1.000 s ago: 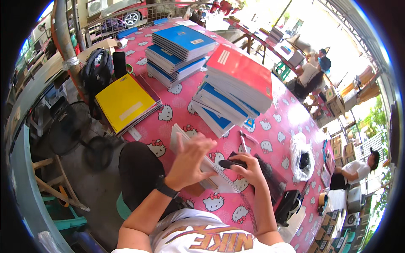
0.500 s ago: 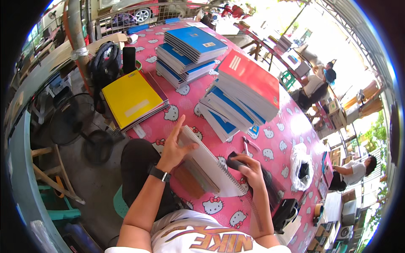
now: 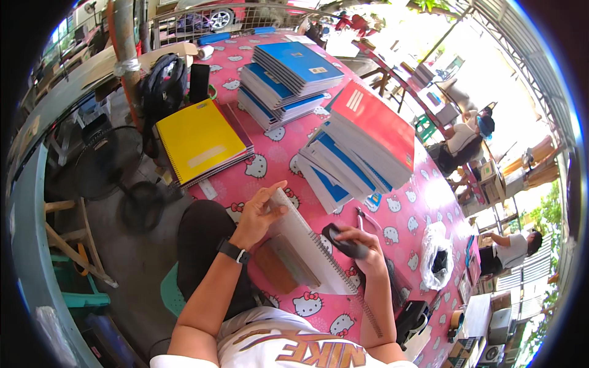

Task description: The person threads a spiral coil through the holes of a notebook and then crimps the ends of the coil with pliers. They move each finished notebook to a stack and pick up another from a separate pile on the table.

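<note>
My left hand [image 3: 261,216] grips the top end of a white notebook [image 3: 307,242], thumb and fingers on either side. A dark wire coil [image 3: 334,264] runs along the notebook's right edge, and its loose end trails past the lower corner over my right forearm. My right hand [image 3: 363,248] is closed around a black, rounded hand-sized object [image 3: 343,240], close beside the coil; its exact kind is unclear. Under the notebook's left side lies a brown wooden block [image 3: 276,267]. Pliers with reddish handles [image 3: 366,221] rest just beyond my right hand.
Blue notebooks [image 3: 297,64] and red-topped notebooks [image 3: 374,126] stand stacked across the pink patterned table [image 3: 279,147]. Yellow spiral notebooks [image 3: 202,141] lie left. A white plastic bag [image 3: 435,257] sits right, a black fan [image 3: 110,162] left of the table. Other people work farther right.
My right hand has turned with the black object, which now points more along the coil. My left hand has tilted slightly at the notebook's top. The whole view has shifted a little.
</note>
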